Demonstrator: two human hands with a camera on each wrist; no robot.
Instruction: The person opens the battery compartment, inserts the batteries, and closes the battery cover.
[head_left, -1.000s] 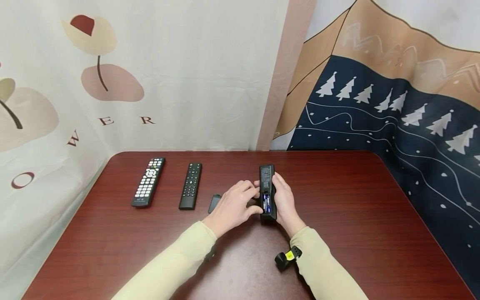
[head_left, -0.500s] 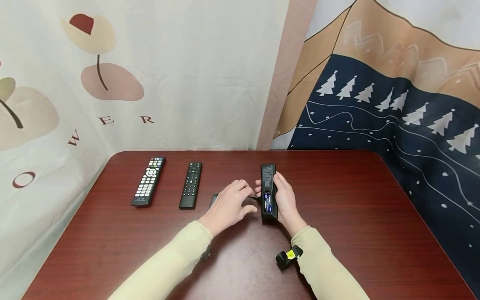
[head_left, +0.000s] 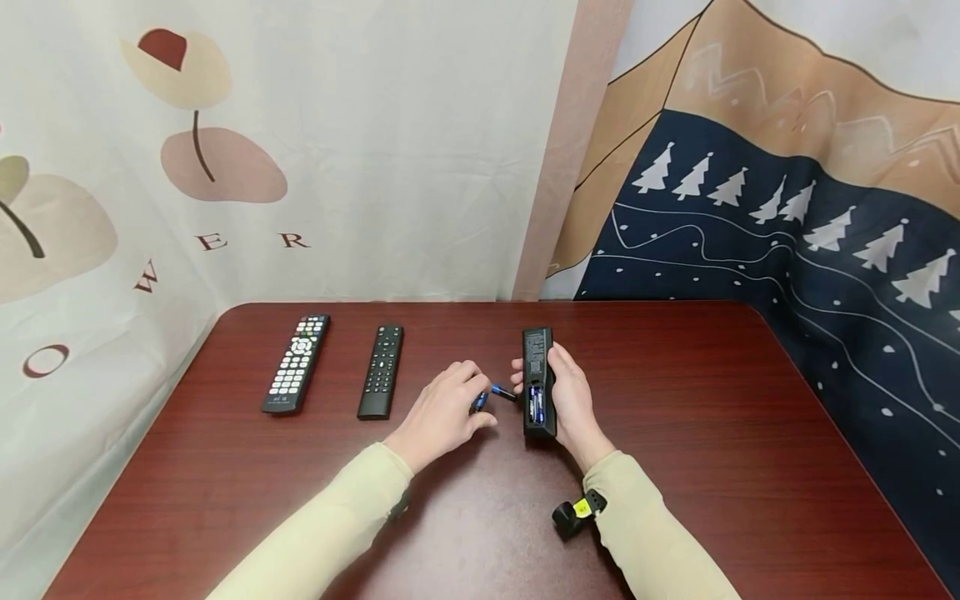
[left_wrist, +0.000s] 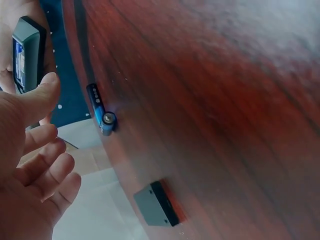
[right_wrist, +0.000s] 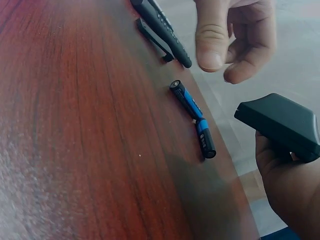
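My right hand (head_left: 573, 400) grips a black remote control (head_left: 536, 354), its labelled back turned up. Its battery bay is uncovered, with blue-and-silver batteries (head_left: 536, 406) inside. My left hand (head_left: 442, 408) hovers just left of it, thumb apart and fingers loosely bent around nothing, as the left wrist view shows. Two loose black-and-blue batteries (right_wrist: 186, 100) lie end to end on the table beneath and beside that hand. The remote's small dark battery cover (left_wrist: 156, 205) also lies on the table; in the head view the left hand hides it.
Farther left on the dark red table (head_left: 675, 433) lie a slim black remote (head_left: 381, 372) and a larger remote with white buttons (head_left: 297, 364). Printed curtains (head_left: 397, 167) hang behind the table's back edge. A camera (head_left: 573, 515) is strapped to the right wrist.
My left hand has drawn back left from the remote, bringing the two loose batteries into view and covering the battery cover. The right hand and its remote have barely shifted.
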